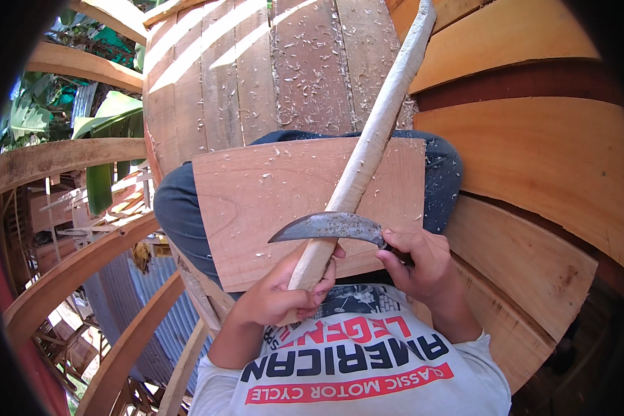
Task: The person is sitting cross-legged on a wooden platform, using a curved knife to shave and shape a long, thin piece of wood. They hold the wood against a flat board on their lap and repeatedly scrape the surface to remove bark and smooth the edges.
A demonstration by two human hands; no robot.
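Note:
My left hand point(292, 290) is wrapped round the near end of a long, pale wooden stick point(367, 149), which slants up and away to the right. In my right hand point(419, 263) is the handle of a curved knife point(329, 226), its grey, stained blade pointing left. The blade lies across the stick just beyond my left fingers; whether its edge bites into the wood cannot be made out. Under the stick, a flat wooden board point(256, 201) rests across my crossed legs, with a few shavings on it. Most of the knife handle is hidden by my fingers.
Wood shavings litter the plank floor point(256, 104) ahead. Wide wooden boards point(527, 152) form a wall close on my right. To the left are open curved slats point(69, 159), with banana leaves point(111, 114) and corrugated metal sheets point(135, 298) beyond them.

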